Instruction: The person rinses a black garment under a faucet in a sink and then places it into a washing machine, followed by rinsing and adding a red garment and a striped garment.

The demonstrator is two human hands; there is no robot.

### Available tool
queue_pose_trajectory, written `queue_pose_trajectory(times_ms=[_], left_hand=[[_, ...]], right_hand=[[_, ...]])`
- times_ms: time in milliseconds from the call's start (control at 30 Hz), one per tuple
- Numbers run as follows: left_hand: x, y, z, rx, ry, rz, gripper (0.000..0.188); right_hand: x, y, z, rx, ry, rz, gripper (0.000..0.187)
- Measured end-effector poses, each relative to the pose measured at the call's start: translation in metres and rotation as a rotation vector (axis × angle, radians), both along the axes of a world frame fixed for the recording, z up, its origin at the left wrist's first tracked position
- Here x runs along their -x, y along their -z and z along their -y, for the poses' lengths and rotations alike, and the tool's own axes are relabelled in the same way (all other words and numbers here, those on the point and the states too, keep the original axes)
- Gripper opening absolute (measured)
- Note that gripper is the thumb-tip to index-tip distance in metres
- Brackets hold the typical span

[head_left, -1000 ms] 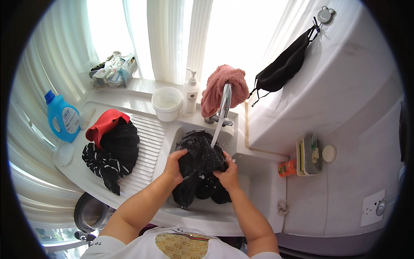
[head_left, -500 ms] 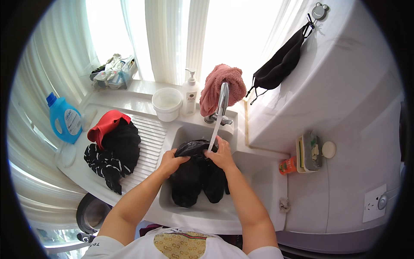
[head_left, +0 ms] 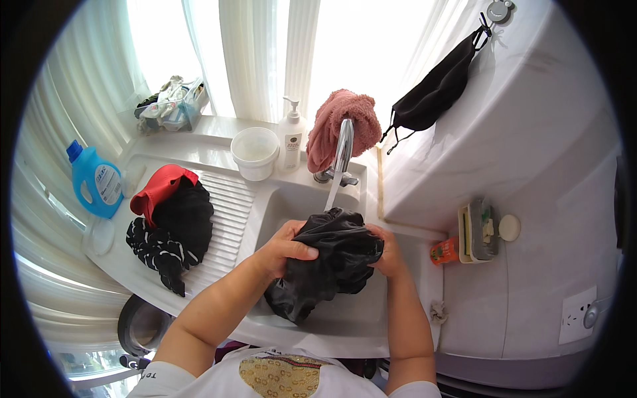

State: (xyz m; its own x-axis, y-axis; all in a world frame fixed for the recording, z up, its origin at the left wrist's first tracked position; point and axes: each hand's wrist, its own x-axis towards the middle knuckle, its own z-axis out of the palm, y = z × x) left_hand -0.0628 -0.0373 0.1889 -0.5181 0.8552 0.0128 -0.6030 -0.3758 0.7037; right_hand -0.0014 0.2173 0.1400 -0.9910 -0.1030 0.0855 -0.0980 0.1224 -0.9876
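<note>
A wet, shiny black garment is bunched up between my two hands over the white sink; its exact kind does not show. My left hand grips its left side, thumb on top. At its right edge my right hand is closed on the cloth, with the fingers partly hidden. From the chrome faucet a stream of water runs down onto the top of the garment. The garment's lower part hangs into the basin.
Left on the ribbed washboard lie a red and black cap and dark patterned cloth. Behind stand a blue detergent jug, white tub and pump bottle. A pink towel drapes behind the faucet; an orange bottle stands right.
The garment has been lifted and gathered into a bunch beneath the water. My right hand has shifted right and down; my left hand has moved slightly right.
</note>
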Motion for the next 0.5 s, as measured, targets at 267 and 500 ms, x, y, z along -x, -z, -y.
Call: queue_pose_trajectory(times_ms=[267,500], left_hand=[[0.021,0.031,0.04,0.379,-0.27,-0.365,0.103],[0.026,0.091,0.036,1.004,-0.19,-1.216,0.102]], right_hand=[[0.02,-0.022,0.035,0.241,-0.009,0.286,0.044],[0.039,0.041,0.077,-0.522,-0.194,0.261,0.085]])
